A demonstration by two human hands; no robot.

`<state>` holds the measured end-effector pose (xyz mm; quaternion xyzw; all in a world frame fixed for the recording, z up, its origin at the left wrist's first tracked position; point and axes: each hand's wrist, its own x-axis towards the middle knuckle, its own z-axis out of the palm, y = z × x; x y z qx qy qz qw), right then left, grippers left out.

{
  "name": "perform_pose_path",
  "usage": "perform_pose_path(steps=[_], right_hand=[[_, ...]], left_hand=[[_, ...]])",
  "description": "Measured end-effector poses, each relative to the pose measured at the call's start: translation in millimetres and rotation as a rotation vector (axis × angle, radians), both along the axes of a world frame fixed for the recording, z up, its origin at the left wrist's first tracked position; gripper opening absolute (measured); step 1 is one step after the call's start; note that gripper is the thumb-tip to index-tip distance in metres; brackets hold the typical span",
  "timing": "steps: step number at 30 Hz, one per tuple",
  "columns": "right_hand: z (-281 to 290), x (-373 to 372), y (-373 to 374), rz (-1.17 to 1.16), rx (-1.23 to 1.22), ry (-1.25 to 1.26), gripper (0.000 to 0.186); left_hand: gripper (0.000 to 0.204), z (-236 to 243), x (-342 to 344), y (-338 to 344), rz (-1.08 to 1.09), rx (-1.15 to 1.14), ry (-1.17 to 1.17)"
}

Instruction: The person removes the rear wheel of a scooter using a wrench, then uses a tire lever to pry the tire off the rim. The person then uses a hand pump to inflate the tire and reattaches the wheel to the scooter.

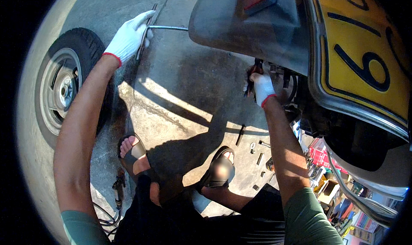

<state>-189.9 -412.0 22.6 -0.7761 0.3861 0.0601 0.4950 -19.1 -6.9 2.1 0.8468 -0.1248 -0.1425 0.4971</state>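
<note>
My left hand [125, 38], in a white knitted glove with a red cuff, is closed around the crossbar of a T-handle wrench. The metal shaft [171, 28] of this T-handle wrench [140, 51] runs right and passes out of sight behind the dark rear fender [253, 34]. Under that fender's lower edge, my right hand [263, 88], gloved the same way, is closed on a dark part [258, 65] whose kind I cannot make out. The wrench's far end is hidden.
A wheel with tyre [56, 90] stands at the left. A yellow number plate [360, 47] hangs at the right. Sockets and a dark bar [240, 134] lie on the concrete floor. An air tool [118, 191] with a hose lies lower left. Boxes and tools [328, 189] crowd the lower right.
</note>
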Motion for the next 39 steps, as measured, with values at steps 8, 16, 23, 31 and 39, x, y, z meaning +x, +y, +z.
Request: perform_pose_path(steps=[8, 16, 23, 31, 39], right_hand=[[-15.2, -3.7, -26.9, -0.036, 0.025, 0.036, 0.018], [-21.9, -8.1, -38.3, 0.036, 0.024, -0.055, 0.018], [-5.4, 0.7, -7.8, 0.023, -0.038, -0.029, 0.023], [-12.0, -4.0, -23.4, -0.016, -0.003, 0.021, 0.015], [-15.7, -1.1, -17.6, -0.038, 0.032, 0.034, 0.019]], left_hand=[[0.029, -6.5, 2.8, 5.2, -0.122, 0.113, -0.400], [0.037, 3.7, 1.0, -8.0, 0.014, -0.082, 0.020], [0.032, -6.5, 7.8, 8.7, -0.156, 0.222, -0.625], [0.044, -1.7, 11.2, -7.5, 0.020, -0.011, -0.048], [0.027, -9.1, 10.6, 10.3, -0.136, 0.177, -0.509]])
